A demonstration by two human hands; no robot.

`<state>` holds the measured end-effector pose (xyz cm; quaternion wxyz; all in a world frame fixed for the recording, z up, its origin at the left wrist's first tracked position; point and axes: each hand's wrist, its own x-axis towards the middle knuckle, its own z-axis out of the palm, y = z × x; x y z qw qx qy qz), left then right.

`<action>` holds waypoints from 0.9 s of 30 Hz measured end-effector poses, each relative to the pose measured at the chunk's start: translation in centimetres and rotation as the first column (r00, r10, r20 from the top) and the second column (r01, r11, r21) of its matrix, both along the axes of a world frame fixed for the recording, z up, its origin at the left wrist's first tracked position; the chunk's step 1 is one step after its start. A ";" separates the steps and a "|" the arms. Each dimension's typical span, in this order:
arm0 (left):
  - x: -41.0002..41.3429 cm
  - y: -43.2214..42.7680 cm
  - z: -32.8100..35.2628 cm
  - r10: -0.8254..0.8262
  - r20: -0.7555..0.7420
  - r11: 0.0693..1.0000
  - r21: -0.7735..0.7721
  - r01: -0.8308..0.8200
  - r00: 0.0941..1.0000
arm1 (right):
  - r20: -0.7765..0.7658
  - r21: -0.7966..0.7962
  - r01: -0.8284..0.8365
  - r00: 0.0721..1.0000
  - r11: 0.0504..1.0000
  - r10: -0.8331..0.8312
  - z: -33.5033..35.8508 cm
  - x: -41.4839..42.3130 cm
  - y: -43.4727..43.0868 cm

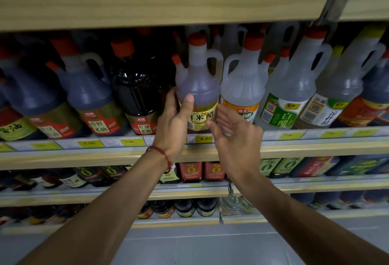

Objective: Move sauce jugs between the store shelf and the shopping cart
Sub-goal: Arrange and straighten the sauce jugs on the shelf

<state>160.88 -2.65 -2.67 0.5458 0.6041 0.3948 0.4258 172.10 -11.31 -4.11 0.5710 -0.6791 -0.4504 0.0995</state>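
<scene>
On the shelf [294,149], left fingers [188,101] clasp the jug [197,82].

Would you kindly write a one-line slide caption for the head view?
Left hand grips a yellow-label jug at the shelf, right hand open beside it.

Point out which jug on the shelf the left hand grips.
The yellow-labelled jug, gripped by the left hand; it stands between the black bottle and the orange-labelled jug.
</scene>
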 end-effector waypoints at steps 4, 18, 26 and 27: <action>0.1 -0.1 -0.1 -0.001 0.024 1.000 -0.005 0.001 1.000 | 0.019 -0.007 -0.018 1.000 1.000 0.019 0.1 0.2 -0.2; -2.1 -4.8 2.3 0.145 -0.515 0.960 0.281 0.007 0.845 | 0.332 -0.323 -0.162 0.903 0.932 0.272 3.6 0.1 -3.7; -6.9 -10.1 6.9 0.206 -0.865 0.933 0.315 0.175 0.457 | 0.597 -0.504 -0.099 0.678 0.858 0.430 8.6 -1.9 -6.9; -7.6 -10.8 7.5 0.207 -0.884 0.934 0.307 0.185 0.420 | 0.601 -0.519 -0.098 0.665 0.849 0.444 9.2 -2.3 -7.4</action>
